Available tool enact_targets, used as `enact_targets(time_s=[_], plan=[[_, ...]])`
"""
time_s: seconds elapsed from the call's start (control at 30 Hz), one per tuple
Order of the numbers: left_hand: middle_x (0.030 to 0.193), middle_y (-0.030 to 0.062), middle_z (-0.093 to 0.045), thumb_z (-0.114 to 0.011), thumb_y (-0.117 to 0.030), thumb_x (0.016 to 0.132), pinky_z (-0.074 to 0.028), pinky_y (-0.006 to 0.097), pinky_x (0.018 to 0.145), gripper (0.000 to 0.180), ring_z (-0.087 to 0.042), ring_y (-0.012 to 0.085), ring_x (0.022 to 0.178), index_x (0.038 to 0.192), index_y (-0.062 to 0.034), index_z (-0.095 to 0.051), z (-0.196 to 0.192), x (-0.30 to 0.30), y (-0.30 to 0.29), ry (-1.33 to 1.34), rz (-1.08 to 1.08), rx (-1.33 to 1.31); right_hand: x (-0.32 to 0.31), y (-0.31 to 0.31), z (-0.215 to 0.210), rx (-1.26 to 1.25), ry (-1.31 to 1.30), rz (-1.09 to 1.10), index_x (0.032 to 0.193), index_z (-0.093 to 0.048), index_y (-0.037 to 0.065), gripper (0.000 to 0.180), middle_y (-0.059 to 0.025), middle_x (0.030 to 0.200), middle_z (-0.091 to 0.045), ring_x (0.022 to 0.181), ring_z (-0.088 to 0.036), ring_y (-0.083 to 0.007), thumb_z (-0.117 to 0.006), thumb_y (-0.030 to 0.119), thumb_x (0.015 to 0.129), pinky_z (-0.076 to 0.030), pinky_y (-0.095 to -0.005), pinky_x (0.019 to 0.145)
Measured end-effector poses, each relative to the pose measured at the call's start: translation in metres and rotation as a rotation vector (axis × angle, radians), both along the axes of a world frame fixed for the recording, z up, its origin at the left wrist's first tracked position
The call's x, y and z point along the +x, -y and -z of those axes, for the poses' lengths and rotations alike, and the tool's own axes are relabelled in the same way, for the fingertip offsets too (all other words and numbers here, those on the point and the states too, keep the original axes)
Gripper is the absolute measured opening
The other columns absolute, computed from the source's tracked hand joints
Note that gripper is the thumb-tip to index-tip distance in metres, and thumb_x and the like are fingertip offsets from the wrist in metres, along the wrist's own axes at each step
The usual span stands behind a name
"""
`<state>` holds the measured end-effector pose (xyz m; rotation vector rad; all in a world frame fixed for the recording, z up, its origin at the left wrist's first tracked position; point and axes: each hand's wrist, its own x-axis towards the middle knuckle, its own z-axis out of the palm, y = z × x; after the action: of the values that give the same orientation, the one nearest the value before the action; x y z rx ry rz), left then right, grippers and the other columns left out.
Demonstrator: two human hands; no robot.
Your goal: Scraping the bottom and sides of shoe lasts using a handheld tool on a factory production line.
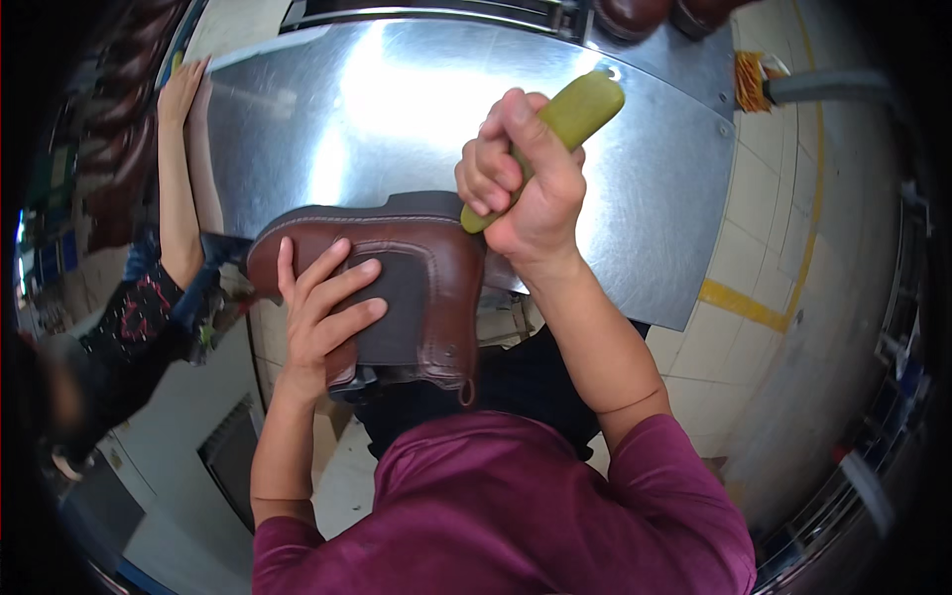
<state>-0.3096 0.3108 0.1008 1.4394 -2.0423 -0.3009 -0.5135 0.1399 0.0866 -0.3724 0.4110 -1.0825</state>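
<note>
A brown leather ankle boot [405, 302] with dark elastic side panels lies at the near edge of the metal table. Its toe points left, its dark sole faces away from me, and its opening with a pull loop is toward my body. My left hand [325, 307] grips the boot, its fingers spread over the side and the thumb hidden. My right hand [526, 178] is wrapped round an olive-green oblong block [587, 107]. The block's lower end meets or overlaps the boot's heel edge near the sole; whether they touch I cannot tell.
The shiny metal table [654, 188] stretches ahead. More brown boots [635, 15] stand at its far right. At the left, another person's arm [180, 169] rests on the table edge, near racked brown boots [124, 129]. A grey hose [843, 85] is at the right.
</note>
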Motion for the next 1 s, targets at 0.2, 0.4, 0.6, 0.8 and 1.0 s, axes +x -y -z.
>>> enact_targets(time_s=[0.2, 0.4, 0.6, 0.8, 1.0], plan=[[0.135, 0.0024, -0.068, -0.075, -0.015, 0.080, -0.010, 0.063, 0.122, 0.036, -0.054, 0.0296, 0.137, 0.115, -0.0222, -0.074, -0.005, 0.011, -0.007, -0.054, 0.003, 0.051, 0.023, -0.002, -0.025, -0.146, -0.259, -0.129, 0.085, -0.060, 0.003, 0.024, 0.0021, 0.055, -0.043, 0.044, -0.039, -0.0075, -0.072, 0.021, 0.095, -0.031, -0.0240, 0.042], [0.139, -0.0025, -0.064, -0.078, -0.021, 0.079, -0.007, 0.063, 0.123, 0.041, -0.050, 0.0244, 0.140, 0.119, -0.0270, -0.073, -0.002, 0.012, -0.021, -0.073, 0.051, 0.063, 0.063, -0.021, -0.048, -0.301, -0.509, -0.230, 0.088, -0.057, 0.004, 0.021, 0.0022, 0.056, -0.038, 0.043, -0.035, -0.0080, -0.066, 0.021, 0.098, -0.029, -0.0260, 0.042], [0.139, -0.0028, -0.063, -0.081, -0.015, 0.071, -0.010, 0.064, 0.123, 0.050, -0.049, 0.0215, 0.141, 0.119, -0.0264, -0.072, 0.008, 0.011, -0.032, -0.140, 0.017, 0.017, 0.128, -0.033, -0.053, -0.375, -0.608, -0.447, 0.084, -0.057, 0.003, 0.024, 0.0021, 0.057, -0.040, 0.044, -0.033, -0.0076, -0.073, 0.019, 0.093, -0.027, -0.0256, 0.041], [0.140, -0.0012, -0.062, -0.081, -0.016, 0.072, -0.015, 0.064, 0.122, 0.053, -0.048, 0.0229, 0.141, 0.123, -0.0242, -0.070, 0.026, 0.010, -0.037, -0.207, 0.082, -0.074, 0.195, -0.045, -0.050, -0.459, -0.653, -0.584, 0.083, -0.056, 0.005, 0.027, 0.0037, 0.055, -0.038, 0.043, -0.032, -0.0068, -0.074, 0.022, 0.093, -0.027, -0.0254, 0.041], [0.135, -0.0031, -0.062, -0.081, -0.009, 0.068, -0.018, 0.063, 0.123, 0.056, -0.047, 0.0223, 0.140, 0.121, -0.0224, -0.067, 0.024, 0.010, -0.035, -0.243, 0.039, -0.157, 0.255, -0.067, -0.043, -0.475, -0.621, -0.789, 0.087, -0.061, 0.003, 0.025, 0.0029, 0.056, -0.046, 0.043, -0.037, -0.0063, -0.078, 0.022, 0.091, -0.029, -0.0243, 0.041]])
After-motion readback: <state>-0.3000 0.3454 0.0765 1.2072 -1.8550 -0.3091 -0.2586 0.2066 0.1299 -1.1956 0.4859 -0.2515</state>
